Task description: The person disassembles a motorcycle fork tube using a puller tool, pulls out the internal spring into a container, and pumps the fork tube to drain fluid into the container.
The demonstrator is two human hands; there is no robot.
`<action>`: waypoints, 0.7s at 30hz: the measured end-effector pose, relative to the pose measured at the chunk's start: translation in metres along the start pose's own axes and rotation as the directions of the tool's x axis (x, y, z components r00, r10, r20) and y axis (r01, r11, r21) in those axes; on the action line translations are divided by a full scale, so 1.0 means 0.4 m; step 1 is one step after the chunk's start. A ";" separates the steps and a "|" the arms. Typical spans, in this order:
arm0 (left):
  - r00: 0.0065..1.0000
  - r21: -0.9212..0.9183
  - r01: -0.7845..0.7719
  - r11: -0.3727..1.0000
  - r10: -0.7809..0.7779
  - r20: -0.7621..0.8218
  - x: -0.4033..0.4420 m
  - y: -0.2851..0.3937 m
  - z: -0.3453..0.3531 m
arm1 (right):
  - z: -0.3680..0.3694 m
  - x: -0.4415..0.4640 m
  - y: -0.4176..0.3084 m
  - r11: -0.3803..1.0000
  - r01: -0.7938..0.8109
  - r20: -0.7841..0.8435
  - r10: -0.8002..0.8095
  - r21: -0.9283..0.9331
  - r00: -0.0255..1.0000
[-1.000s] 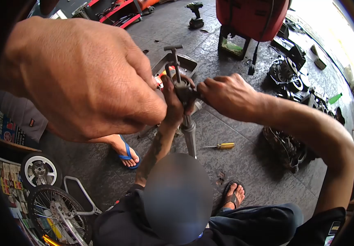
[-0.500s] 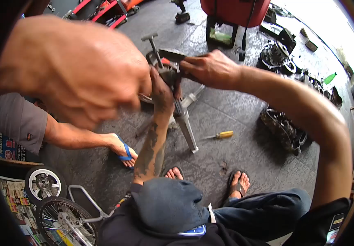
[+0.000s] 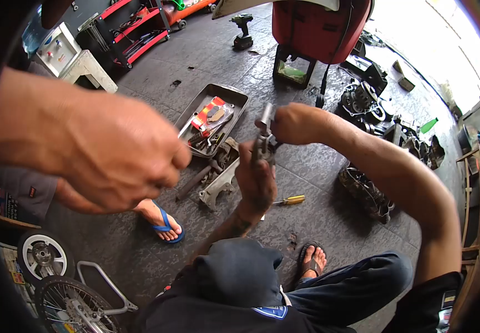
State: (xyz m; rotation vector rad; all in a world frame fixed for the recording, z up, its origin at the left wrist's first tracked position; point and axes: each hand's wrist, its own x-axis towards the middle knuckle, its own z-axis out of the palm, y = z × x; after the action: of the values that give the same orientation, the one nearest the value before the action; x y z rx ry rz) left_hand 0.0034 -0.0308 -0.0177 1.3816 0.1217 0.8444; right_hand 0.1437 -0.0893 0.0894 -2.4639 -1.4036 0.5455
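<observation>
My left hand (image 3: 123,147) reaches in large from the left, back upward, fingers curled into a closed fist; anything inside it is hidden. My right hand is out of view. Below me sits a co-worker in a dark cap (image 3: 240,272). One hand (image 3: 256,180) of the co-worker grips a metal tube-like part (image 3: 263,145) from below. The other hand (image 3: 295,123) is closed at its upper end. To the left of these hands, a metal tray (image 3: 239,100) holds tools and a red-orange packet (image 3: 213,114). My left hand touches none of these.
A yellow-handled screwdriver (image 3: 292,200) and metal parts (image 3: 217,186) lie on the floor. Engine parts (image 3: 362,100) are at right, wheels (image 3: 43,252) at lower left. Farther off are a cordless drill (image 3: 242,33), a red tool rack (image 3: 140,33) and a foot in a blue sandal (image 3: 166,225).
The view has shifted, showing more of the tray. My left hand appears lower and farther left. The co-worker's metal part now points toward me, its T-shaped handle foreshortened.
</observation>
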 end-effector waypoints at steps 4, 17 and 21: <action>0.980 0.084 -0.197 0.977 0.193 0.051 -0.014 -0.010 0.030 | -0.044 -0.048 -0.012 0.964 0.186 0.203 -0.147 -0.190 0.968; 0.905 0.223 -0.421 0.879 0.393 0.161 -0.038 0.036 -0.002 | 0.056 -0.183 -0.039 0.977 0.124 -0.095 -0.142 -0.172 0.985; 0.918 0.053 -0.337 0.940 0.316 0.240 -0.030 0.033 -0.041 | 0.051 -0.221 -0.022 0.934 0.313 0.019 -0.315 -0.174 0.949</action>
State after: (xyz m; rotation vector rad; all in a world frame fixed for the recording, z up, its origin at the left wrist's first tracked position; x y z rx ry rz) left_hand -0.0200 -0.0251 -0.0145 1.6044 -0.2592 0.9567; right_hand 0.0869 -0.1605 0.0916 -2.2920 -1.8668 0.3514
